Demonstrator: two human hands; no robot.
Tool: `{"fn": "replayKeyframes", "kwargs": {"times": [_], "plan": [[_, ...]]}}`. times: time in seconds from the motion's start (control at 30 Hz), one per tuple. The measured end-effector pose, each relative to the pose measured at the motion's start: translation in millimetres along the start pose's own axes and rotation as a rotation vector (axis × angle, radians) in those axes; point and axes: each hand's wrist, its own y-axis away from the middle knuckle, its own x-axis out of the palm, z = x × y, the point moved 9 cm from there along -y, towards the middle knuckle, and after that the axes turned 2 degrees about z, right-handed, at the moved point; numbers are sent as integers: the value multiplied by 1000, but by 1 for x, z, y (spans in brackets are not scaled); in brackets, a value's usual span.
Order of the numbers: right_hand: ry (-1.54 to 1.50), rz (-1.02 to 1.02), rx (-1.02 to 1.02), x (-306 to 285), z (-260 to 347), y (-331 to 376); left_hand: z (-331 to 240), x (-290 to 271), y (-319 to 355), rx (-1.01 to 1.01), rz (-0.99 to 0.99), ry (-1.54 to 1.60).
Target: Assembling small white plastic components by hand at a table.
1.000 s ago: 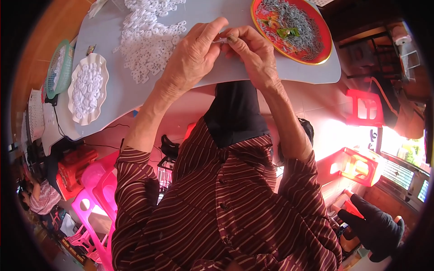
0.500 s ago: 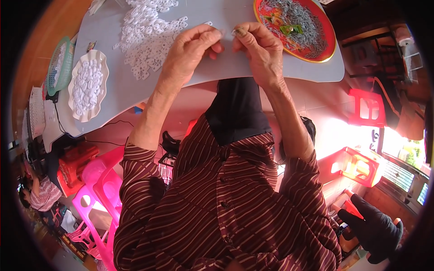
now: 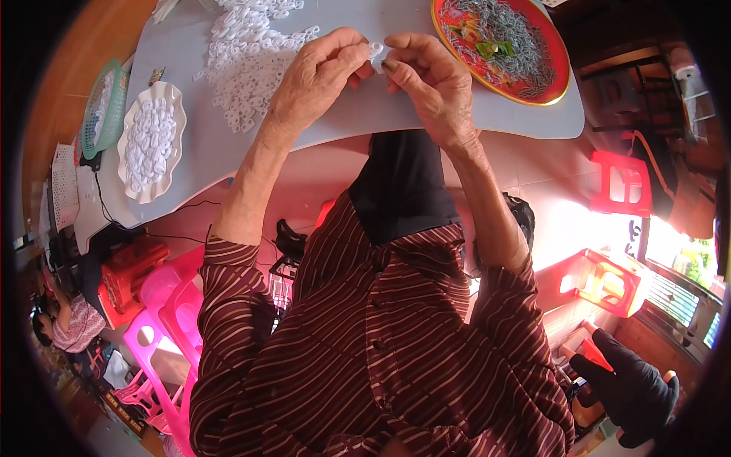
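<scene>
My left hand (image 3: 316, 80) and my right hand (image 3: 430, 84) meet above the grey table (image 3: 365, 122), both pinching one small white plastic piece (image 3: 375, 52) between the fingertips. A heap of similar white plastic pieces (image 3: 247, 57) lies just left of my left hand. To the right of my right hand stands a red round tray (image 3: 499, 46) full of small grey metal parts.
A white scalloped dish (image 3: 151, 141) of white pieces and a green mesh basket (image 3: 100, 107) sit at the table's left end. Red stools (image 3: 624, 183) stand on the floor at right, pink ones (image 3: 164, 320) at lower left. A black cable (image 3: 145, 228) hangs off the table edge.
Both hands stay together on the small white piece, and they have shifted a little in the picture. The fingers have turned slightly around the piece.
</scene>
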Motion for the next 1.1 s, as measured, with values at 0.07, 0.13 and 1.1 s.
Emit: {"fn": "replayKeyframes", "kwargs": {"times": [0.07, 0.13, 1.1], "plan": [[18, 4, -2, 1, 1, 0, -5, -1, -2, 59, -19, -36], [32, -12, -8, 0, 4, 1, -8, -1, -3, 63, -7, -56], [-26, -8, -4, 4, 7, 1, -17, 12, 12, 179, -172, -78]]}}
